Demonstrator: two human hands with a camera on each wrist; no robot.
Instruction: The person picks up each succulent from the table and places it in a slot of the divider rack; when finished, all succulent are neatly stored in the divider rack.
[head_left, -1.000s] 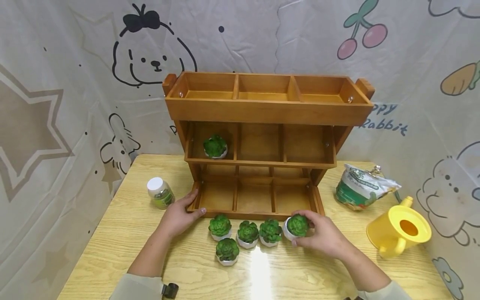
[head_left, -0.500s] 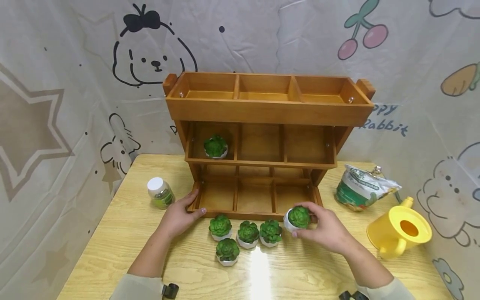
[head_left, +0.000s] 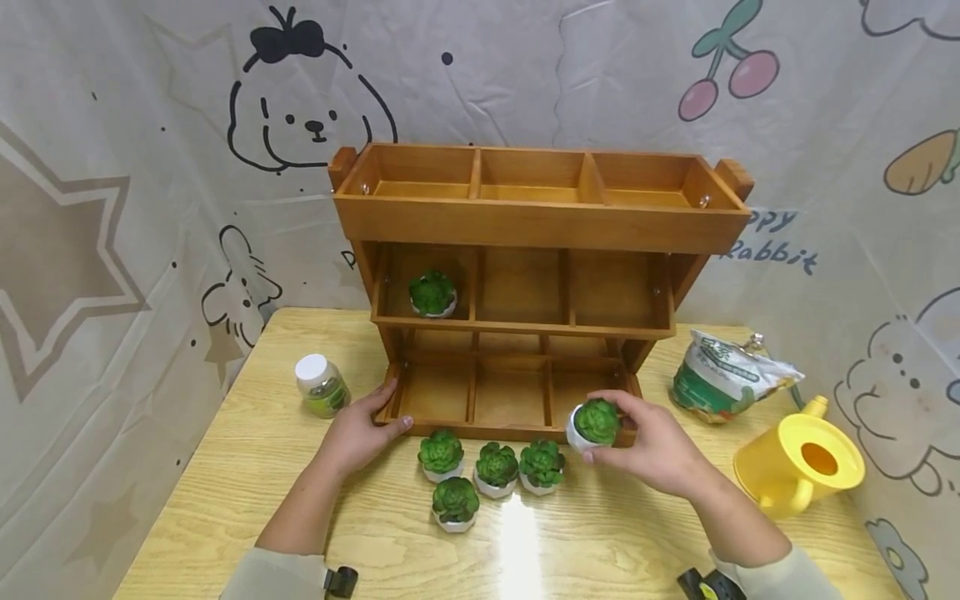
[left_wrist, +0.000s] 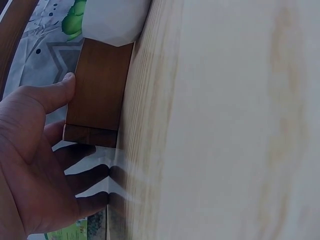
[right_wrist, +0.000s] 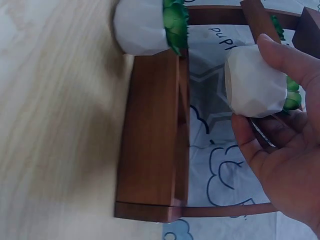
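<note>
Grasping potted succulent (head_left: 594, 425), near-upright, leaves (head_left: 597, 418) up: right hand (head_left: 652, 446) fingers. Left hand (head_left: 362, 437) fingers hold tiered wooden rack (head_left: 540, 227). Middle-tier left compartment (head_left: 400, 271) contains second succulent (head_left: 432, 293).

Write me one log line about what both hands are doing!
left hand: touches brown wooden three-tier rack, bottom-left end | right hand: grips green succulent in white faceted pot | pot: raised off pale wooden table

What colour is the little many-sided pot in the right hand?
The many-sided pot is white, seen best in the right wrist view.
</note>
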